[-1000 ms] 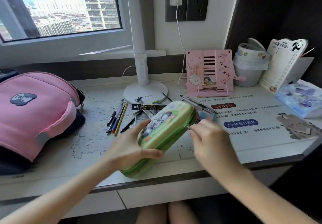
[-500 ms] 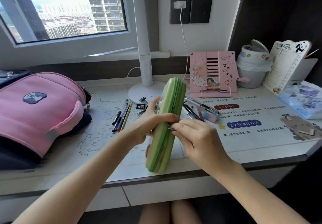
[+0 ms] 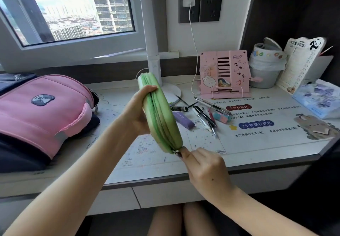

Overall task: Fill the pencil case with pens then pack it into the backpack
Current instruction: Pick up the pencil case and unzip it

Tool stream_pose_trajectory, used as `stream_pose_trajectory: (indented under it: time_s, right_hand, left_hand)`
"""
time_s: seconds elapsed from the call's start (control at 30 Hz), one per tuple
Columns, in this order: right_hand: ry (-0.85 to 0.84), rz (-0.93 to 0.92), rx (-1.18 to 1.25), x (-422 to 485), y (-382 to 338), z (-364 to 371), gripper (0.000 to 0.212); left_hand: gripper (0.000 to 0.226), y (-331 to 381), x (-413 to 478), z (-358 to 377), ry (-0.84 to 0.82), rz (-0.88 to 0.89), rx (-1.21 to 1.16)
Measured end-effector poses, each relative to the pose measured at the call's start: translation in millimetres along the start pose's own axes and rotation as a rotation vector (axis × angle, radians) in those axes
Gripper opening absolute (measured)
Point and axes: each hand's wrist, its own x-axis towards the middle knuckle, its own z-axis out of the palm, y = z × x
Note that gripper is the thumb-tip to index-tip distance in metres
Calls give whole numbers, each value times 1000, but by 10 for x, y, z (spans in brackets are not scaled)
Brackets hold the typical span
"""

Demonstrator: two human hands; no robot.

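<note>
Pencil case [image 3: 160, 114], where is it just now?

I'll get to it, biggest things first. The desk [image 3: 276, 147] runs across the middle of the frame from edge to edge. The pink backpack [image 3: 42, 107] lies on it at the left, panda patch facing up.

And along the back?

A white lamp [image 3: 154, 66] rises on its post in the upper centre, round base on the desk. Right of it stands a pink book stand [image 3: 225, 74], then a lined bin [image 3: 265, 68] at the upper right.

So the case?

Dead centre, lifted off the desk, stood on end and leaning, its green zip edge turned toward us. The left hand [image 3: 138, 112] grips its upper half from the left side, thumb hooked over the near edge. Its other fingers are hidden behind the case.

The other hand?

The right hand [image 3: 204, 166], lower centre, has its fingertips pinched on the zip pull [image 3: 176, 152] at the case's bottom end.

Is the zip undone?

I can't tell from here.

The pens?

Several pens [image 3: 204, 115] lie loose on the desk right of centre, just right of the case, crossing one another. A purple stick-shaped thing [image 3: 184, 120] lies beside them, partly behind the case. A small pink-and-blue eraser [image 3: 220, 116] sits at their right end.
</note>
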Motion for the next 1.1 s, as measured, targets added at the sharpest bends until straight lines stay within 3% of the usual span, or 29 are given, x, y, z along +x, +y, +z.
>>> stream_pose_trajectory:
  time_s: [0.07,0.17,0.27,0.33,0.43,0.5,0.63,0.87,1.0,1.1]
  right_hand:
    - [-41,88,89,-29,46,27,25]
    - [-23,395,261,-9,248,-102,31]
    - [-41,499,287,58,460,-203,51]
    - [-236,449,335,108,577,-216,75]
    - [-638,270,333,114,685,-111,89]
    - [-755,205,344,99,756,-8,89]
    - [-771,192,431,203,889,61,86]
    - [-863,76,375,324,965,17,80]
    - [-988,93,486,398,1025,35,78]
    - [-1095,210,649,591,1156,14,61]
  left_hand:
    - [71,46,-2,3,54,147,306]
    - [102,43,-28,-46,187,395,1160]
    - [106,-227,-22,-66,75,393,1732]
    - [109,-484,-10,-31,-30,357,1909]
    - [110,-674,30,8,-132,317,1960]
    - [109,-614,56,-1,-160,273,1885]
    - [107,-487,24,-97,-245,199,1800]
    - [105,-489,-230,-496,-179,280,1948]
    - [97,-355,-316,-593,-234,230,1780]
    - [78,-239,-300,-639,-259,192,1621]
